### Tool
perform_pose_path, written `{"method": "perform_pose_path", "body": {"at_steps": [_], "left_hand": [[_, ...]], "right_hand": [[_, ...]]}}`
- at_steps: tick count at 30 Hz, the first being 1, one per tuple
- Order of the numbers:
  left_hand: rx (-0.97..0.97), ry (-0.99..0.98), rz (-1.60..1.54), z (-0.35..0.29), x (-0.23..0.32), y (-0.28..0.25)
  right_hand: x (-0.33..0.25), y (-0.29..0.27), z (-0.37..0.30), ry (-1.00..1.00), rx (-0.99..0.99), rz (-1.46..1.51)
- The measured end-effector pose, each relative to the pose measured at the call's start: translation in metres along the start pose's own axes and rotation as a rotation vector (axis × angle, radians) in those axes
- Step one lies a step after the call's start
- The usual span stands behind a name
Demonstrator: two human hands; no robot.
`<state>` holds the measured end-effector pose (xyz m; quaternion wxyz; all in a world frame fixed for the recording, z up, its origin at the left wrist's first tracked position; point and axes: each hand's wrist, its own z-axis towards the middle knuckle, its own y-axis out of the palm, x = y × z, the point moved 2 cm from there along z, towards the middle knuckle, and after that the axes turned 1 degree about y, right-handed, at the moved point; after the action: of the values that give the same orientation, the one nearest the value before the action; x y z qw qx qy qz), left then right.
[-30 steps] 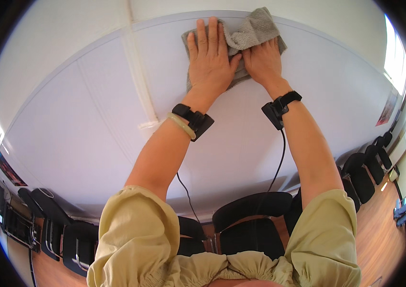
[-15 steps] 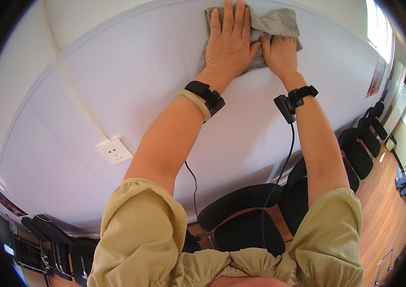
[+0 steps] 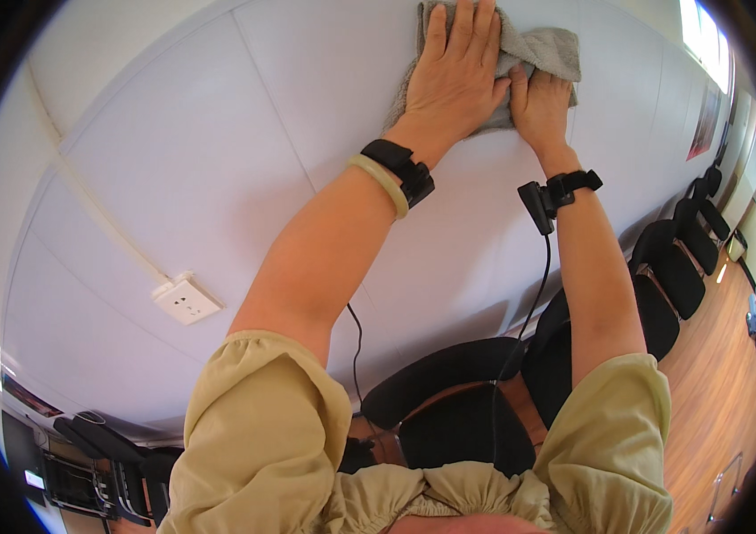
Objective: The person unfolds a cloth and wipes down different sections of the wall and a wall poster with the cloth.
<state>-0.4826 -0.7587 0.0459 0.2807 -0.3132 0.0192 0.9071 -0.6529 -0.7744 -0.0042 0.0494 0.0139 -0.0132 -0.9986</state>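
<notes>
Our left hand (image 3: 458, 87) lies flat on the gray cloth (image 3: 554, 52), fingers slightly spread and pointing upward; our right hand (image 3: 541, 109) reaches beneath a fold of it, and we cannot tell whether those covered fingers grip. We find the cloth high against the white wall (image 3: 173, 151). Black straps (image 3: 387, 156) encircle both wrists, with a pale bangle (image 3: 384, 179) on the left. A socket (image 3: 187, 299) sits lower left; black chairs (image 3: 449, 427) stand below.

A grey, rumpled terry cloth (image 3: 554, 52) lies spread beneath the left hand (image 3: 458, 84), its loose fold covering the fingertips of the right hand (image 3: 541, 109).
</notes>
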Motion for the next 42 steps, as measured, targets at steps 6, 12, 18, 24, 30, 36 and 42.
{"method": "perform_pose_path", "body": {"at_steps": [6,12,18,24,30,36,42], "left_hand": [[-0.085,0.056,-0.016,-0.003,0.014,0.025],[-0.265,0.278,0.015,-0.069,0.085,0.038],[-0.472,0.414,-0.044,-0.203,0.112,0.004],[-0.645,0.288,-0.010,-0.313,0.077,-0.064],[-0.448,-0.184,0.019,-0.261,0.019,-0.089],[-0.333,-0.069,-0.027,-0.200,0.044,-0.053],[-0.373,0.128,-0.077,-0.221,0.105,-0.013]], "right_hand": [[0.021,0.013,-0.037,0.110,-0.019,0.068],[0.040,0.003,-0.172,0.216,-0.238,-0.101],[-0.049,-0.034,-0.313,0.715,-0.449,0.350],[-0.160,-0.061,-0.302,0.717,-0.585,0.457],[-0.199,-0.047,-0.184,0.713,-0.330,0.537],[-0.132,-0.016,-0.180,0.379,-0.170,0.150],[-0.069,-0.030,-0.253,0.638,-0.294,0.240]]}}
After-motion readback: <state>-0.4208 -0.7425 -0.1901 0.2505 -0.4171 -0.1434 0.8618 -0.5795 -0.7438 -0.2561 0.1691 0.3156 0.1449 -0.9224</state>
